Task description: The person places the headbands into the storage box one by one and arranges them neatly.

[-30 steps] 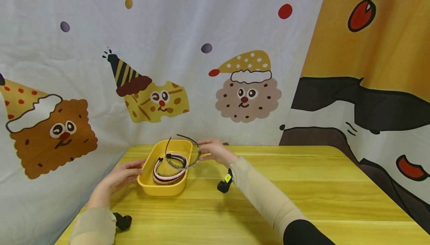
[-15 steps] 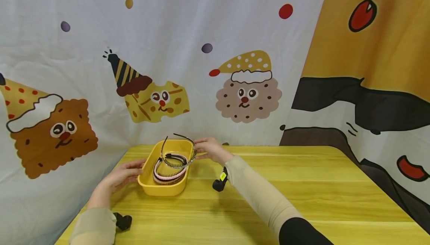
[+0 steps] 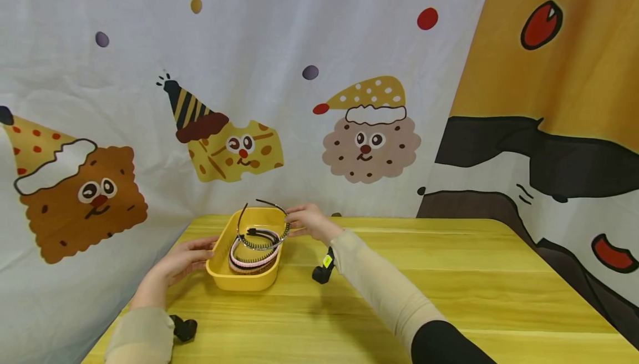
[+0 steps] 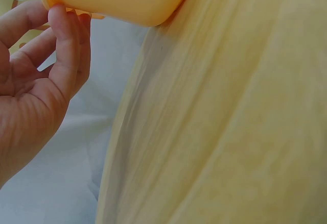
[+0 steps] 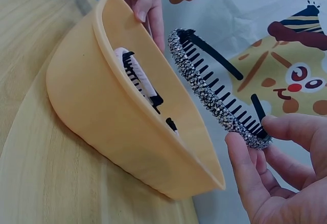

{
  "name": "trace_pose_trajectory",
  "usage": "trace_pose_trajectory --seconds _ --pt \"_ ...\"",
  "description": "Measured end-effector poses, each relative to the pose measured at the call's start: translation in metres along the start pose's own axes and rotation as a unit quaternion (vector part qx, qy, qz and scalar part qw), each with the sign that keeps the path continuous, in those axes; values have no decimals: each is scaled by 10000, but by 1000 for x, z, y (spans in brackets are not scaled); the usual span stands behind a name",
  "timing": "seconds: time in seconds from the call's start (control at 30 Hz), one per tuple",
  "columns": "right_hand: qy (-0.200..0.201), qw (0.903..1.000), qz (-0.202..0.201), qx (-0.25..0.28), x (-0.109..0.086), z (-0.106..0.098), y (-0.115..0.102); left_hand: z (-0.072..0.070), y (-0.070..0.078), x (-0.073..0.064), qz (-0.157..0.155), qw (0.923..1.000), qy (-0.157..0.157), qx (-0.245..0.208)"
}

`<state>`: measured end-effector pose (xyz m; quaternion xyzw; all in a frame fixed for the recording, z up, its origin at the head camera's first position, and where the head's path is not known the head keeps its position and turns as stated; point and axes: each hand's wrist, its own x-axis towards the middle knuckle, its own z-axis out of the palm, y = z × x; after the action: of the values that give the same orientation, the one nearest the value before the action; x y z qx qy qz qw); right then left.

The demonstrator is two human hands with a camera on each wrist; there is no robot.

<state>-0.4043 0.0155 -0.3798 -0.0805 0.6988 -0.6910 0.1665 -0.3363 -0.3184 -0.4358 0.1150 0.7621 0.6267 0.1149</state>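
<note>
My right hand [image 3: 308,221] pinches one side of a silver, glittery headband [image 5: 207,94] with black comb teeth, between thumb and fingers. The headband is above a yellow plastic basket [image 3: 239,282], its black ends pointing up in the head view. Inside the basket lie several headbands, among them a pink one [image 3: 255,262] and, beneath it, a brown one [image 3: 252,271]. My left hand [image 3: 184,258] is at the basket's left side, with loosely bent fingers and fingertips [image 4: 60,17] touching just under the rim in the left wrist view.
The basket stands on a yellow wood-grain table [image 3: 399,292], toward its back left. Behind the table hangs a white curtain [image 3: 279,31] with cartoon biscuit and cheese prints. A black wrist device [image 3: 324,267] hangs below my right wrist.
My right hand has moved slightly left with the glittery headband, bringing it further over the basket. The left hand has stayed at the basket's side. The head view has shifted slightly.
</note>
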Motion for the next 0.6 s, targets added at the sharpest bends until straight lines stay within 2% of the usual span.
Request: trace_pose_trajectory --seconds 0.6 --pt "-84 9999 42 82 7 13 7 -3 -4 2 23 10000 17 -6"
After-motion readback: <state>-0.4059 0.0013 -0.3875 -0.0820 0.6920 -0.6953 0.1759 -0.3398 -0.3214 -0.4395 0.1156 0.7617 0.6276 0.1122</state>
